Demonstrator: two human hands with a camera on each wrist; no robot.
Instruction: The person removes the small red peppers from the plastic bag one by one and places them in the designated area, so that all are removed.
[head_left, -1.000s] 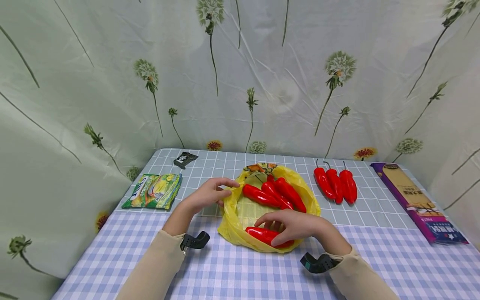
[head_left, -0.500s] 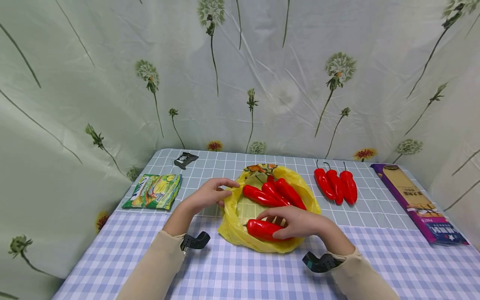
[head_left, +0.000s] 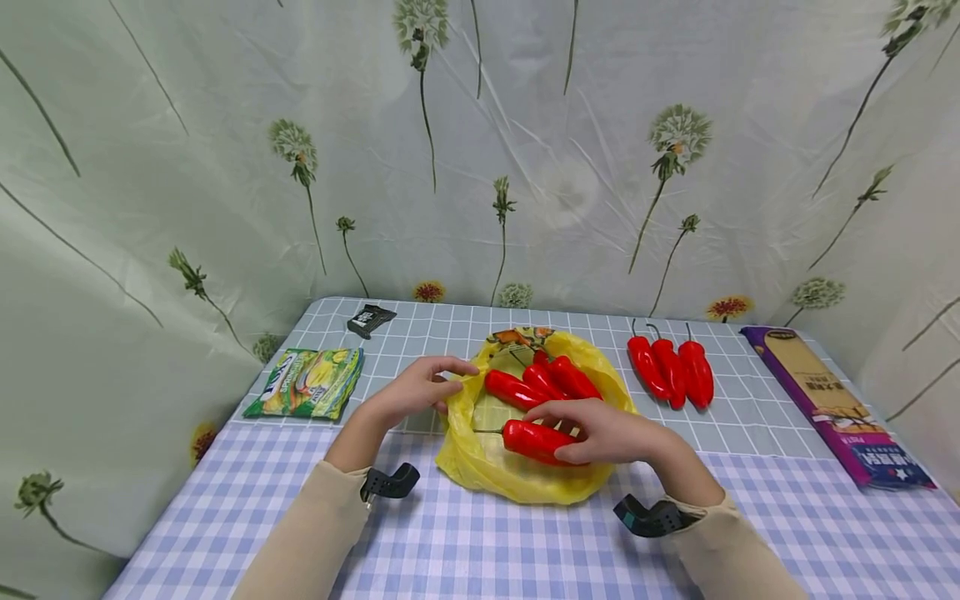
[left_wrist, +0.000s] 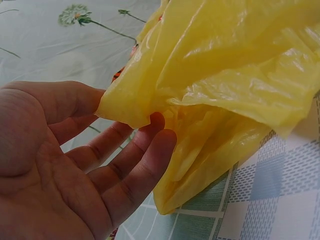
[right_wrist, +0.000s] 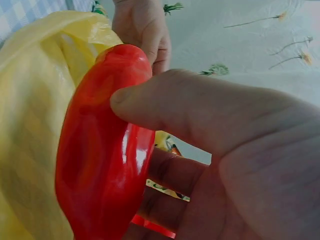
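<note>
A yellow plastic bag [head_left: 465, 467] lies with its mouth spread wide, several red chili peppers [head_left: 514, 388] inside at the back. My left hand [head_left: 414, 390] pinches the bag's left rim between thumb and forefinger; the other fingers of that hand [left_wrist: 75, 165] are loosely bent below the rim in the left wrist view. Over the front of the bag my right hand [head_left: 607, 429] holds one red chili pepper [head_left: 534, 442], stem to the left. In the right wrist view the thumb lies across this pepper [right_wrist: 102, 150] and the fingers go behind it.
Three more red chili peppers [head_left: 671, 367] lie side by side right of the bag. A long purple pasta packet [head_left: 832, 400] is at the far right. On the left are a green-yellow packet [head_left: 309, 383] and a small black packet [head_left: 371, 319]. A printed curtain [head_left: 480, 167] hangs behind.
My right hand has lifted the chili pepper from the front of the bag and shifted slightly right and away from me. The left hand stays on the rim.
</note>
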